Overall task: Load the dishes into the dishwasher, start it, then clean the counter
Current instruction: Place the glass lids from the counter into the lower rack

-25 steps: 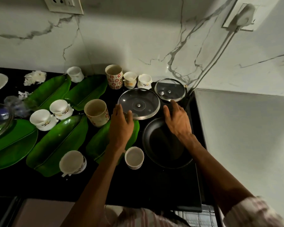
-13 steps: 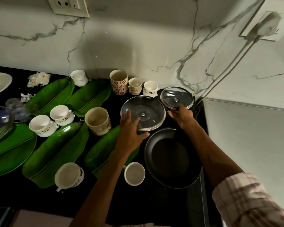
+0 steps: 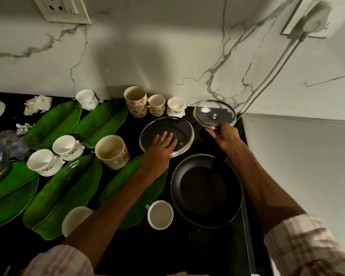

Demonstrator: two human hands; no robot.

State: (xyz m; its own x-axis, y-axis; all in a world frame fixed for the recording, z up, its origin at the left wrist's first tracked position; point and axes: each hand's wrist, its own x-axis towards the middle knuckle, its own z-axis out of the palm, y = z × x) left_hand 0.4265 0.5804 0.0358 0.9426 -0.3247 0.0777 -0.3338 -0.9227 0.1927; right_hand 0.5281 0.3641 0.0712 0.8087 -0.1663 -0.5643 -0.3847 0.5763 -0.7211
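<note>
Two glass lids were being gathered for loading, so the step in hand looked like collecting dishes off the counter. The large lid lay flat beside the black pan, with the left hand pressing straight fingers on its glass, clasping nothing. The small lid, tilted near the wall, was pinched at its near rim by the right hand. Next, probably, the left hand must curl under the large lid's rim.
</note>
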